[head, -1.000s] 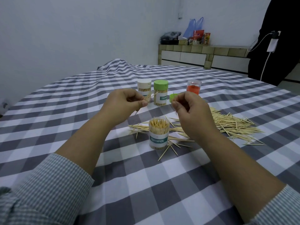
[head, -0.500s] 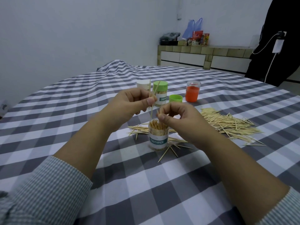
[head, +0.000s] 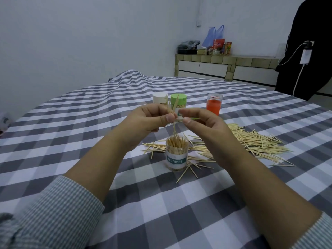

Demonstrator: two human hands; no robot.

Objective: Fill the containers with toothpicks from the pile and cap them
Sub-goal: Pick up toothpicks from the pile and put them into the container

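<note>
Directly under the two raised hands stands an uncapped jar [head: 177, 155] marked TOOTHPICK, packed with toothpicks, on the checked worktop [head: 89, 123]. Above it the left hand [head: 147, 119] pinches a few toothpicks [head: 173, 112] between thumb and fingers, their lower tips reaching the jar's mouth, while the right hand [head: 203, 126] is loosely curled beside them (whether it touches them I cannot tell). Right of that hand lies the loose pile [head: 255, 142]; beyond the hands stand a white-capped jar [head: 159, 98], a green-capped jar [head: 179, 100] and an orange one [head: 214, 105].
</note>
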